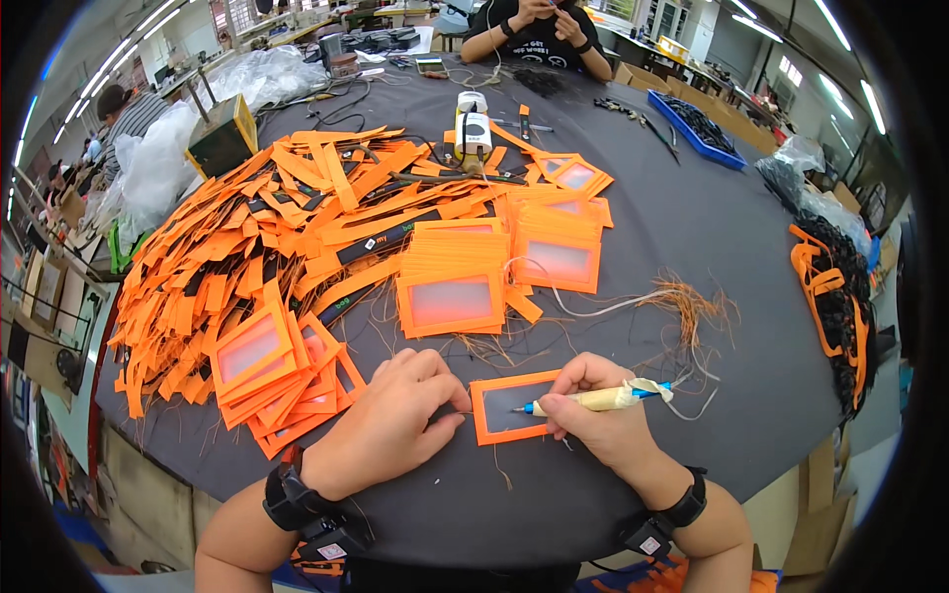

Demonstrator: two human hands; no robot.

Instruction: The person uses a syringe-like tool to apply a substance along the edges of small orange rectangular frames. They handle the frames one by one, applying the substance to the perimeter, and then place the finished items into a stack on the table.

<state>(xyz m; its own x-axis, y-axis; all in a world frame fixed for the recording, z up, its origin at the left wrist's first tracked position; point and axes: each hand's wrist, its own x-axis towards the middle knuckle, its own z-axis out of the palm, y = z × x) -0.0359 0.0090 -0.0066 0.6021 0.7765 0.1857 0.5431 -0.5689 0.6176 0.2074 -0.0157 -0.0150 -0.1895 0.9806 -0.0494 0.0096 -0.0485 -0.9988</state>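
My right hand (608,410) grips a corded pen-shaped tool (598,399), its barrel wrapped in cream tape, with blue ends and a thin metal tip. That tip points left over the clear window of an orange-bordered panel (480,423) lying on the dark cloth; contact cannot be told. The fingers of my right hand also overlap the panel's right side. At its left edge, my left hand (405,415) has curled fingers, thumb and forefinger drawn together; anything pinched there is too small to make out. Loose orange threads hang from the panel's lower edge.
Stacked orange panels (450,306) stand beyond my hands, more panels (252,346) at left. A heap of orange strips (217,257) covers the left side. A white cord (593,313) crosses the cloth near tangled threads (687,306). Far right is a blue tray (697,128); a person sits opposite.
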